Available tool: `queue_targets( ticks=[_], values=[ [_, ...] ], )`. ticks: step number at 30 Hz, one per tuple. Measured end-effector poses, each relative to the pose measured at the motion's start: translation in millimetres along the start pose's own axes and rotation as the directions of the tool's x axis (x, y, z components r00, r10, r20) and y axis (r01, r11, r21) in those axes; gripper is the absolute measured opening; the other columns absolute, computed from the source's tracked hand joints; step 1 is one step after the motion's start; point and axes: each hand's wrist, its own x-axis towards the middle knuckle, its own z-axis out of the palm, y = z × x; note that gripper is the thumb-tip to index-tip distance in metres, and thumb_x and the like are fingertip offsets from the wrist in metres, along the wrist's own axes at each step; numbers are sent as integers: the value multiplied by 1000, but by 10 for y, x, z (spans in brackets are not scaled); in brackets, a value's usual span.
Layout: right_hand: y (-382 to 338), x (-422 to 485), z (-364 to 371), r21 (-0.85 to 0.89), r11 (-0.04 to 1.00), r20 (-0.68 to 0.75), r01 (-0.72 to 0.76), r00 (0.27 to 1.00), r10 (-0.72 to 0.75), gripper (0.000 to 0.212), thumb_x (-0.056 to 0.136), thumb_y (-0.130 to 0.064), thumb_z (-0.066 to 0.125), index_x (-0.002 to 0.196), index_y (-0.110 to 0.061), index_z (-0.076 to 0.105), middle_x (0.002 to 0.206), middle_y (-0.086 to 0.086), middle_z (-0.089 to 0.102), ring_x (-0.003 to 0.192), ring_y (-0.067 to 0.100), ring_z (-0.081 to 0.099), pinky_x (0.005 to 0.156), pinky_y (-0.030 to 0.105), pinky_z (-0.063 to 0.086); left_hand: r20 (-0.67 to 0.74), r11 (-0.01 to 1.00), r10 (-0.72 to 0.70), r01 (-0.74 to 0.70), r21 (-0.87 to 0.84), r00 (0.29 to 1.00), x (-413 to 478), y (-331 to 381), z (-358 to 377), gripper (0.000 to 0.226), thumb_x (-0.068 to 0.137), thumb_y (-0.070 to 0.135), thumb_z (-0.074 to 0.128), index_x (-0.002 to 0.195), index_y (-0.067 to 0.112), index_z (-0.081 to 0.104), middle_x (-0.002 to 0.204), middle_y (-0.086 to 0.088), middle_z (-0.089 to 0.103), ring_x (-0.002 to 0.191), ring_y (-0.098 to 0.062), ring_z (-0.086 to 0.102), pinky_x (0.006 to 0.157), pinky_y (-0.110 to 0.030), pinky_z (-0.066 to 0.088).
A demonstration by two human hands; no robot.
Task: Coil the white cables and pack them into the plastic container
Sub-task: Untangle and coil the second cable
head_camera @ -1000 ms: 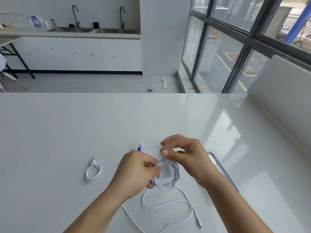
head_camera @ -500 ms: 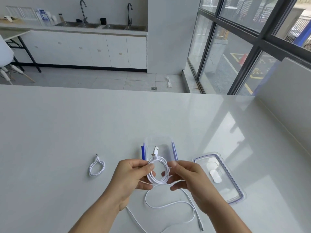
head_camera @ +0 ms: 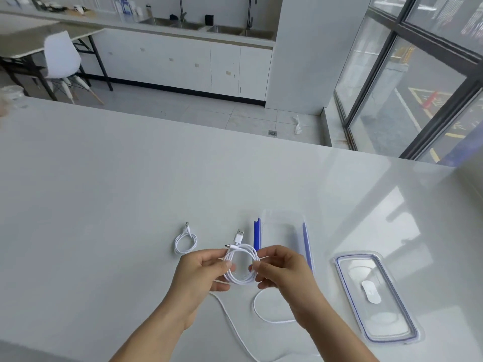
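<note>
A coiled white cable point(head_camera: 241, 267) hangs between both hands above the table, its USB plug pointing up. My left hand point(head_camera: 202, 276) pinches the coil's left side and my right hand point(head_camera: 283, 271) pinches its right side. Another white cable point(head_camera: 236, 327) lies loose on the table below my hands, partly hidden by my arms. A small coiled white cable point(head_camera: 185, 242) rests on the table to the left. The clear plastic container point(head_camera: 283, 231) with blue clips stands open just behind my right hand.
The container's clear lid point(head_camera: 376, 296) with a blue seal lies flat on the white table point(head_camera: 104, 205) to the right. Beyond the table's far edge are a floor, a white chair point(head_camera: 62, 58) and a sink counter. Windows stand at the right.
The view has swung left, so hands and container sit further right in frame. The coil now hangs between both hands with the right hand pinching its side instead of working above it.
</note>
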Motion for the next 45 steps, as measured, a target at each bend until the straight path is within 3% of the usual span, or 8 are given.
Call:
queue_targets(
  ticks=[9, 16, 21, 29, 33, 37, 41, 45],
  values=[
    [263, 429, 691, -139, 987, 103, -79, 990, 94, 8, 85, -4, 73, 78, -6, 76, 64, 5, 71, 59, 18, 66, 61, 28, 60, -202, 998, -42, 32, -51, 978, 91, -301, -625, 23, 89, -3, 67, 94, 17, 79, 84, -10, 81, 79, -20, 77, 66, -32, 63],
    [545, 722, 1326, -208, 968, 125, -142, 977, 170, 9, 85, -1, 72, 81, 6, 73, 60, 6, 68, 52, 20, 61, 58, 29, 60, -377, 997, -53, 31, -65, 925, 219, -567, -1142, 18, 89, 2, 70, 89, 17, 80, 81, -6, 80, 73, -23, 75, 63, -31, 61],
    [704, 818, 1592, -271, 950, 129, -155, 972, 196, 9, 83, -4, 70, 76, 0, 74, 62, 7, 68, 54, 21, 63, 65, 37, 62, -419, 995, -82, 50, -86, 904, 311, -699, -1393, 29, 94, 8, 64, 77, 23, 83, 80, -3, 81, 65, -19, 76, 57, -27, 61],
    [795, 939, 1937, -413, 901, 88, -135, 978, 187, 9, 81, -6, 66, 78, -6, 75, 64, 2, 71, 55, 17, 66, 73, 45, 63, -499, 981, -42, 129, 142, 866, 545, -884, -1613, 22, 85, 13, 68, 70, 23, 79, 75, -15, 76, 70, -33, 75, 71, -47, 65],
    [818, 1027, 2007, -461, 878, 52, -128, 984, 171, 13, 82, -5, 62, 78, -8, 74, 67, 8, 74, 56, 18, 67, 72, 43, 63, -494, 919, 14, 184, 350, 869, 666, -947, -1669, 16, 77, 25, 57, 62, 28, 59, 67, -22, 63, 57, -19, 51, 75, -51, 60],
    [882, 1074, 2021, -477, 867, 16, -145, 985, 174, 14, 81, -5, 61, 78, -8, 75, 73, 14, 77, 54, 17, 67, 70, 43, 62, -478, 895, 43, 178, 408, 877, 728, -920, -1665, 24, 79, 7, 54, 66, 27, 49, 66, 3, 46, 62, -16, 43, 64, -36, 51],
    [929, 1114, 2035, -521, 843, 17, -132, 986, 164, 16, 78, -8, 58, 72, -3, 72, 67, 14, 75, 53, 18, 63, 64, 43, 60, -486, 861, 106, 165, 481, 867, 742, -893, -1597, 13, 75, 0, 50, 65, 8, 53, 61, 3, 38, 62, -17, 30, 59, -29, 30],
    [961, 1125, 2014, -538, 836, 30, -113, 988, 153, 18, 76, -10, 54, 72, -2, 70, 65, 13, 73, 52, 18, 59, 60, 37, 52, -479, 856, 180, 102, 506, 859, 755, -891, -1568, 33, 72, -8, 47, 68, 19, 29, 68, 3, 26, 68, -16, 21, 61, -29, 21]
  ],
)
